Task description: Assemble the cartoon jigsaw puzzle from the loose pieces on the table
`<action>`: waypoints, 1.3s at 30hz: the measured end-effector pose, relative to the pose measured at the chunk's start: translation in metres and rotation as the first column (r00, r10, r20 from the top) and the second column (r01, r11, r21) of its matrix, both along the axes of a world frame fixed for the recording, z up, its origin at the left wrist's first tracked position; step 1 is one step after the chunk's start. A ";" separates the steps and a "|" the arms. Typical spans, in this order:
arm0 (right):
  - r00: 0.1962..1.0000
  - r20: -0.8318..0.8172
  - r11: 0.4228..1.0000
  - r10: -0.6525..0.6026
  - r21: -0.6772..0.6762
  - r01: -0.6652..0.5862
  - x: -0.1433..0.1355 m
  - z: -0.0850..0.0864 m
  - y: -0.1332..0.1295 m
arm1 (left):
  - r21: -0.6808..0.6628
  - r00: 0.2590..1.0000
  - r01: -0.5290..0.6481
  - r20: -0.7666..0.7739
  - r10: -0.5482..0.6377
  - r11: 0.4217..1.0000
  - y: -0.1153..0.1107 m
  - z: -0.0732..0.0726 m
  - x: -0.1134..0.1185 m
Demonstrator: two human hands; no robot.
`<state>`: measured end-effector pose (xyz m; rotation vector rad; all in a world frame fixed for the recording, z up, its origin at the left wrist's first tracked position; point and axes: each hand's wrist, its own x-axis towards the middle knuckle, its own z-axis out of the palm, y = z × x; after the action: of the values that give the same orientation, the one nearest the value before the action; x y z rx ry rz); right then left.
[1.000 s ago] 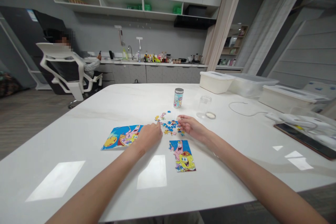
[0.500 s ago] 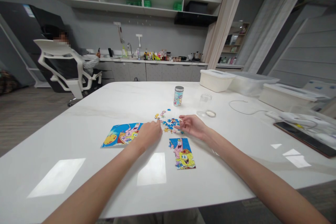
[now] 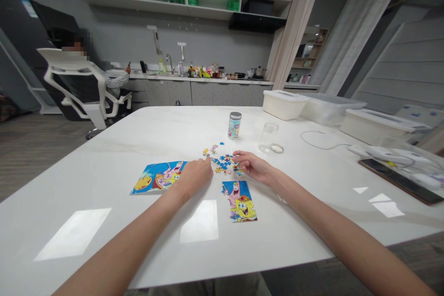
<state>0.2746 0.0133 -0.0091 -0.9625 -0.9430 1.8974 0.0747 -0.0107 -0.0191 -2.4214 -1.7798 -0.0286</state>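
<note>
The assembled jigsaw section [image 3: 241,201] lies flat nearest the table edge, between my forearms; I judge this position keeps it square to the viewer and within reach of both hands. Its right side is straight, its left side irregular.

Left of it lies the printed picture sheet [image 3: 149,179], face up, probably placed there for comparing the artwork. The left hand [image 3: 197,176] covers its right end in this view; whether it presses on the sheet I cannot tell. That hand is palm down, fingers loosely curled, with the index finger extended to the loose jigsaw pieces [image 3: 223,163]. I cannot confirm a piece under the fingertip.

The right hand [image 3: 255,167] is half curled at the right side of the pieces, thumb and fingers slightly parted. Whether it grips a piece I cannot determine. The pieces lie spread in a loose cluster beyond the assembled section, presumably to keep their faces visible.

Farther back stand the clear jar [image 3: 269,135], with a ring-shaped lid [image 3: 276,148] beside it, and the printed canister [image 3: 234,127], capped in metal.

Markings: the sheet and section show SpongeBob and Patrick. The canister's print is too small to read; I find no legible brand.
</note>
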 end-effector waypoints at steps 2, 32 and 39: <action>1.000 0.013 1.000 -0.002 0.016 0.001 -0.001 0.000 0.000 | 0.001 1.000 0.002 -0.002 -0.002 1.000 0.000 0.000 0.000; 0.998 0.000 0.996 -0.062 0.059 0.062 -0.002 -0.002 -0.003 | 0.001 1.000 0.021 -0.002 -0.021 1.000 -0.003 0.005 0.001; 0.999 0.030 0.991 -0.035 0.131 0.031 -0.001 -0.006 -0.003 | 0.016 1.000 0.018 -0.003 -0.018 1.000 -0.003 0.004 0.002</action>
<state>0.2740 0.0104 -0.0148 -0.9278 -1.0507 1.7742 0.0764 -0.0134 -0.0155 -2.4257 -1.7496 -0.0411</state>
